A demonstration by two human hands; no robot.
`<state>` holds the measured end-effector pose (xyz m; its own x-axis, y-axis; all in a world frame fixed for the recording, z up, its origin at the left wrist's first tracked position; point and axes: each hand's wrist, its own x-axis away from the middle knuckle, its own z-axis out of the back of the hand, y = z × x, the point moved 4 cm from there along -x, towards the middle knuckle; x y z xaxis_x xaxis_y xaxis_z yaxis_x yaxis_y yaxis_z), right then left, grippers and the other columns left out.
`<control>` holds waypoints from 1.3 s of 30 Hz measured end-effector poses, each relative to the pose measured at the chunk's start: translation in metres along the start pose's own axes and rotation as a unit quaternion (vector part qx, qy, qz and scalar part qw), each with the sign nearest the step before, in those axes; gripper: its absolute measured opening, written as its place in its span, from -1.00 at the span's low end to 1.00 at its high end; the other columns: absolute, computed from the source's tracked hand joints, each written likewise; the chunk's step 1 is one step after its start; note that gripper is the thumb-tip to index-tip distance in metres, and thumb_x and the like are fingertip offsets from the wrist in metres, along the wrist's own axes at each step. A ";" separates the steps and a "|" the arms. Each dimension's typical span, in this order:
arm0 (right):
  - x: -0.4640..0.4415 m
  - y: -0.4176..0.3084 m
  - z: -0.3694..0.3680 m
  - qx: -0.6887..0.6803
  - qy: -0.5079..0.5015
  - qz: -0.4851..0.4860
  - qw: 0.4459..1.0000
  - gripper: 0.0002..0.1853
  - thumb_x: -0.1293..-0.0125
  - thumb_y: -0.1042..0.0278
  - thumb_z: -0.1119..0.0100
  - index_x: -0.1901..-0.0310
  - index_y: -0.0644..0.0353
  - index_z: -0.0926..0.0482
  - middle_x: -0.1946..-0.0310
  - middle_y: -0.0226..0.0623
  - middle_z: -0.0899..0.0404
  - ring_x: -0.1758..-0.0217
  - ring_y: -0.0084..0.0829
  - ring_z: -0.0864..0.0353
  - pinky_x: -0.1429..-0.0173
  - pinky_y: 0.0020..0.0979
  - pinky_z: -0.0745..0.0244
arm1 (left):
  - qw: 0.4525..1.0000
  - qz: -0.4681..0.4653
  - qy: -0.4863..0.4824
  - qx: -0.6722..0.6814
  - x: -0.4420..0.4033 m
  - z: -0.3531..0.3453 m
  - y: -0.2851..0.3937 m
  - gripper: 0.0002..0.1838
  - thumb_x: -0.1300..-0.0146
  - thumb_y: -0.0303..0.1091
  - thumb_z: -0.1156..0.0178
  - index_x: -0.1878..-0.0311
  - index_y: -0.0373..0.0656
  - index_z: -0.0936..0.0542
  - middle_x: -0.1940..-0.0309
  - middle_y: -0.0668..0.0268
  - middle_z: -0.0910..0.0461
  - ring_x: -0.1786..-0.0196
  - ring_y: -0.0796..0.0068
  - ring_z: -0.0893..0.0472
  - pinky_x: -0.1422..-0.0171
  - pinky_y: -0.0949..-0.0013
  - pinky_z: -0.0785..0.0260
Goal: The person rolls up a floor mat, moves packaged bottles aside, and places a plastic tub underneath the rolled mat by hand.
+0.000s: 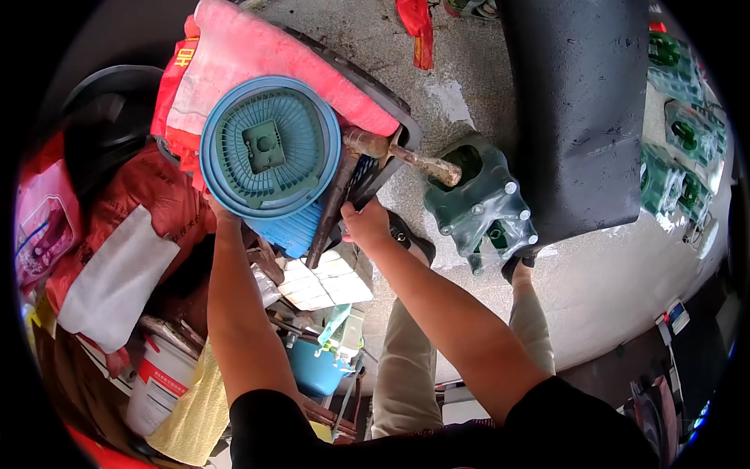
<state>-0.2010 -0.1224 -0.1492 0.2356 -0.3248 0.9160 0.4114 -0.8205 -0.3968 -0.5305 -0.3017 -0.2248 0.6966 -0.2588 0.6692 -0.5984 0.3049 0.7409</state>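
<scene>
My left hand [222, 211] is at the lower left of a round blue basin [215, 125] with a green slotted basket [293, 137] inside it; most of its fingers are hidden beneath. My right hand [366, 223] has its thumb and fingers closed on the edge of a dark crate [383, 172], near a brown stick [328, 207]. A pink-red cloth [289, 66] lies over the crate behind the basin. Blue ribbed plastic [289, 230] shows below the basin. A wooden handle [426, 164] sticks out to the right.
Shrink-wrapped green bottles [480, 203] stand on the floor right of the crate, beside a long black padded surface [578, 117]. More bottle packs [680, 133] are at far right. Red bags [148, 187], a white bucket [160, 383] and a blue bucket [312, 367] crowd the left and bottom.
</scene>
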 end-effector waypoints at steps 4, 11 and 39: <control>0.016 0.059 -0.047 -0.097 -0.034 -0.093 0.990 -0.62 -0.24 0.29 -0.12 -0.02 0.26 -0.31 0.26 -0.17 -0.49 0.34 -0.31 -0.63 0.52 -0.31 -0.63 | 0.987 -0.002 -0.158 0.003 -0.019 0.009 0.029 -0.58 -0.33 -0.14 0.07 -0.15 -0.19 -0.36 -0.10 0.14 -0.48 -0.08 0.17 -0.50 -0.20 0.19 -0.36; 0.016 0.071 -0.069 -0.174 -0.014 -0.102 0.979 -0.66 -0.27 0.25 -0.12 0.02 0.28 -0.39 0.23 -0.18 -0.50 0.37 -0.30 -0.62 0.44 -0.34 -0.66 | 0.990 -0.024 -0.113 -0.075 -0.028 0.012 0.033 -0.42 -0.28 0.15 0.17 -0.12 -0.08 -0.46 -0.13 0.25 -0.48 -0.11 0.18 -0.47 -0.25 0.17 -0.26; -0.050 -0.166 -0.027 0.434 0.004 0.278 0.857 -0.44 -0.17 -0.14 0.00 0.11 0.30 -0.43 0.25 0.06 -0.60 0.10 -0.03 -0.59 -0.04 -0.15 -0.43 | 0.983 -0.150 0.104 -0.035 0.005 0.022 0.082 -0.75 -0.23 -0.51 -0.11 0.01 -0.21 -0.56 0.16 0.22 -0.63 0.18 0.37 -0.63 0.09 0.36 -0.53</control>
<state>-0.3048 0.0178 -0.1273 0.6037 -0.5582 0.5691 0.7376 0.1203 -0.6644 -0.5846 -0.2984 -0.1592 0.9075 -0.1559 0.3901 -0.3308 0.3072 0.8923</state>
